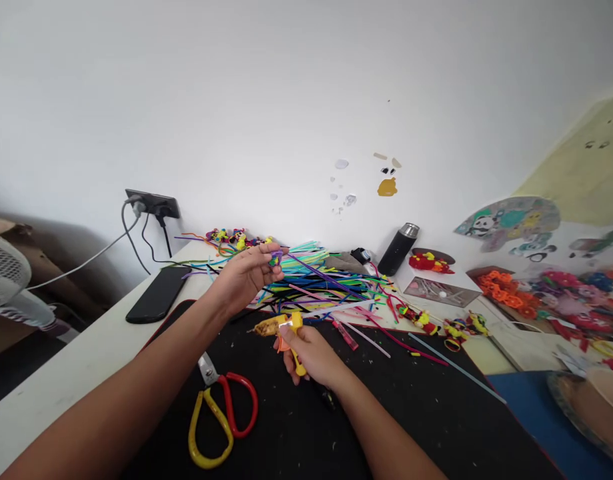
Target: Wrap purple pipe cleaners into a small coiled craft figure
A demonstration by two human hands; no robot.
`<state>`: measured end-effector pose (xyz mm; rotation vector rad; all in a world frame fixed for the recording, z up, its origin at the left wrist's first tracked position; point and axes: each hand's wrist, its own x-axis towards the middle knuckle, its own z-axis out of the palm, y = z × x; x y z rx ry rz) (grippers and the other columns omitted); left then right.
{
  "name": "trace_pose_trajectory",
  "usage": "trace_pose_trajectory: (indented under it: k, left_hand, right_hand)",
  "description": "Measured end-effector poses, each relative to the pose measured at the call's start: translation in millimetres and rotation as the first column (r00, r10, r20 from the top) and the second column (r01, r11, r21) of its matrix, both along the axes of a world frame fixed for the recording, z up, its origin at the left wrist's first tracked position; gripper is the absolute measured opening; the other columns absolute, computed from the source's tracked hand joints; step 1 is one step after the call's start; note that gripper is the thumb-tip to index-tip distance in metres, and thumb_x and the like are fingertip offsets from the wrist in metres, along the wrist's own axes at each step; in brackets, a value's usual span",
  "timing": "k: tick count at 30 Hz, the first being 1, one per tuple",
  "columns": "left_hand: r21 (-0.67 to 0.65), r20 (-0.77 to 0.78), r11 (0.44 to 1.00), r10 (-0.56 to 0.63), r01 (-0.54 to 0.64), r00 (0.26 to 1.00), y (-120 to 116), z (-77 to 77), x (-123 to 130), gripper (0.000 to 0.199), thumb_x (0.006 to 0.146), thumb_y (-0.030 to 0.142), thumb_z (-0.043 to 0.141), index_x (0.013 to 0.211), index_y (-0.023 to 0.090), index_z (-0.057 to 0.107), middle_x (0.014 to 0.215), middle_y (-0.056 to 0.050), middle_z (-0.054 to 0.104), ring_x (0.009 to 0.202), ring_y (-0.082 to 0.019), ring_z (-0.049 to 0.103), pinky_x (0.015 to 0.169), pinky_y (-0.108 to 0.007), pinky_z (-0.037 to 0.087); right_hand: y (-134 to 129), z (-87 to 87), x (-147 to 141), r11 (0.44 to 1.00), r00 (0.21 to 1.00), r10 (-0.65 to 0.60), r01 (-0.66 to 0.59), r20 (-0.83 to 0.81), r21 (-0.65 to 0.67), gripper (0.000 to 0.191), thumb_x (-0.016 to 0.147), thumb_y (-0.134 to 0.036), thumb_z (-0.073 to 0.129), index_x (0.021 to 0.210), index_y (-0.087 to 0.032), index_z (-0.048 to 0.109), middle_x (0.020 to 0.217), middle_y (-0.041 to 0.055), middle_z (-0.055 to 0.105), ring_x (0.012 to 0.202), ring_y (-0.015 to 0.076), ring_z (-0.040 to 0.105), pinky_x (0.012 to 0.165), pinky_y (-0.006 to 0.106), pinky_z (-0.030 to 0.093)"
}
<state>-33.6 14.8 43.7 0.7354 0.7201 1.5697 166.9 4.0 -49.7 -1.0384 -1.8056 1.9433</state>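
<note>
My right hand (311,353) is wrapped round the handle of a yellow hot glue gun (281,325), its nozzle pointing left over the black mat (286,433). A pale glue stick (336,307) runs out of the gun's back end. Higher up, my left hand (249,273) pinches a small purple and green pipe-cleaner piece (276,258) between thumb and fingers; its exact shape is too small to tell. Behind both hands lies a heap of coloured pipe cleaners (331,273). Scissors (221,407) with one yellow and one red handle lie below my left forearm.
A black phone (157,295) lies at the left. Toward the back right stand a black thermos (399,249) and a white box (436,287) with a clear drawer. Small pipe-cleaner figures (419,320) lie at the right; a white fan (6,273) is at far left.
</note>
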Motion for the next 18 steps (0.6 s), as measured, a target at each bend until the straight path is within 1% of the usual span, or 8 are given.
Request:
trace_pose_trajectory:
  k: [4,7,10,12,14,15,17,18]
  left_hand:
    - [0.059,-0.027,0.998,-0.030,0.032,0.999,-4,3.8,0,0.023,0.077,0.010,0.077,0.100,0.010,0.077,0.112,-0.013,0.078,0.066,-0.014,0.069,0.066,-0.029,0.065]
    - [0.064,-0.042,0.997,-0.035,0.037,0.999,-6,4.1,2,0.024,0.077,0.011,0.078,0.100,0.011,0.079,0.113,-0.013,0.078,0.066,-0.014,0.068,0.066,-0.030,0.065]
    - [0.057,-0.064,0.997,-0.047,0.051,0.997,-8,3.7,5,0.023,0.075,0.013,0.081,0.098,0.012,0.080,0.112,-0.014,0.079,0.067,-0.015,0.069,0.066,-0.030,0.065]
    - [0.066,-0.087,0.996,-0.053,0.059,0.995,-9,3.7,6,0.023,0.075,0.014,0.082,0.097,0.012,0.081,0.112,-0.014,0.079,0.067,-0.015,0.070,0.066,-0.029,0.065]
    - [0.076,-0.109,0.995,-0.051,0.060,0.993,-10,3.6,7,0.022,0.075,0.015,0.084,0.096,0.012,0.081,0.114,-0.015,0.079,0.067,-0.015,0.070,0.066,-0.029,0.065]
    - [0.079,-0.119,0.995,-0.049,0.058,0.992,-11,3.3,8,0.022,0.074,0.015,0.084,0.096,0.013,0.082,0.115,-0.015,0.079,0.067,-0.015,0.070,0.066,-0.029,0.065]
    - [0.079,-0.135,0.995,-0.046,0.057,0.990,-11,2.1,8,0.022,0.075,0.015,0.086,0.097,0.013,0.082,0.112,-0.015,0.079,0.068,-0.016,0.071,0.067,-0.029,0.065]
    - [0.077,-0.139,0.995,-0.046,0.057,0.989,-11,1.1,8,0.022,0.075,0.016,0.086,0.097,0.013,0.082,0.108,-0.014,0.079,0.068,-0.016,0.071,0.067,-0.029,0.065]
  right_hand:
    - [1,-5.9,-3,0.996,0.995,0.085,-0.084,0.055,-0.016,0.063,0.098,-0.077,0.045,0.100,-0.016,0.063,0.060,-0.0018,0.063,0.040,0.0114,0.057,0.037,0.020,0.028]
    - [-1,-2.4,-5,0.993,0.984,0.113,-0.116,0.137,0.018,0.057,0.102,-0.071,0.044,0.104,-0.017,0.062,0.064,-0.0008,0.066,0.044,0.0123,0.060,0.040,0.020,0.032]
    - [-6,7.4,-4,0.981,0.964,0.093,-0.132,0.248,0.144,0.053,0.104,-0.066,0.045,0.092,-0.018,0.062,0.063,-0.0001,0.066,0.044,0.0123,0.060,0.045,0.022,0.039]
    - [-9,16.6,-2,0.949,0.941,0.061,-0.158,0.333,0.272,0.055,0.105,-0.064,0.044,0.080,-0.018,0.060,0.063,0.0018,0.068,0.044,0.0123,0.060,0.050,0.023,0.042]
    - [-12,26.5,2,0.882,0.903,0.015,-0.215,0.430,0.420,0.056,0.105,-0.062,0.046,0.073,-0.019,0.060,0.065,0.0045,0.070,0.047,0.0143,0.061,0.052,0.026,0.040]
    - [-13,31.2,5,0.825,0.879,-0.016,-0.259,0.477,0.503,0.056,0.105,-0.061,0.047,0.071,-0.019,0.061,0.066,0.0064,0.071,0.051,0.0167,0.063,0.054,0.027,0.038]
    - [-14,39.3,11,0.690,0.839,-0.104,-0.326,0.535,0.646,0.052,0.102,-0.060,0.054,0.072,-0.019,0.065,0.075,0.0112,0.075,0.066,0.0232,0.068,0.057,0.030,0.034]
    - [-15,42.3,15,0.647,0.825,-0.135,-0.346,0.549,0.679,0.052,0.101,-0.060,0.055,0.073,-0.019,0.067,0.078,0.0123,0.076,0.070,0.0249,0.069,0.058,0.030,0.032]
